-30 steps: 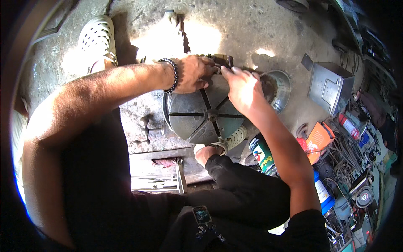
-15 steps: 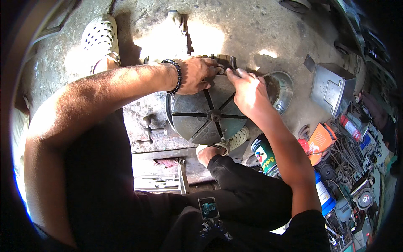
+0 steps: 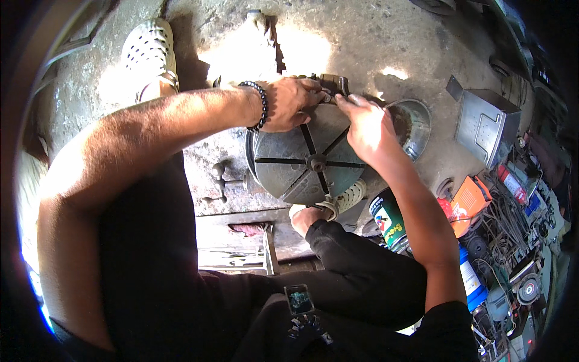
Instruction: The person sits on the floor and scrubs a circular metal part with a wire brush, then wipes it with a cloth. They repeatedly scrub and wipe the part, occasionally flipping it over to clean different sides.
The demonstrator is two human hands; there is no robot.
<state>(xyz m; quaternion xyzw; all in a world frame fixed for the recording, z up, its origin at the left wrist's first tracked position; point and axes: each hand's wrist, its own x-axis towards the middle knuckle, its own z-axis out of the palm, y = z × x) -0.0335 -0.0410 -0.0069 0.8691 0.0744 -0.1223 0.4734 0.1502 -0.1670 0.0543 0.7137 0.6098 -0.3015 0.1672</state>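
Observation:
A round grey metal plate with radial slots and a central hub point(image 3: 317, 162) sits below both hands. My left hand point(image 3: 289, 104), a black bead bracelet at its wrist, lies over the plate's far left edge with its fingers bent around something small there. Close to its fingertips, my right hand point(image 3: 369, 123) pinches at the far edge, thumb and forefinger pressed together. A dark curved metal part point(image 3: 344, 85) stands just beyond the fingertips. What either hand holds is mostly hidden by the fingers.
A metal bowl point(image 3: 423, 131) stands right of the plate, a metal box point(image 3: 482, 127) farther right. Left of the plate is a handled crank point(image 3: 219, 181). A green can point(image 3: 389, 220) stands near my right forearm. Tools and cables point(image 3: 506, 241) crowd the right side.
The whole view has shifted slightly, so things appear a little farther right. Both hands stay at the plate's far edge, with little visible change in their grip.

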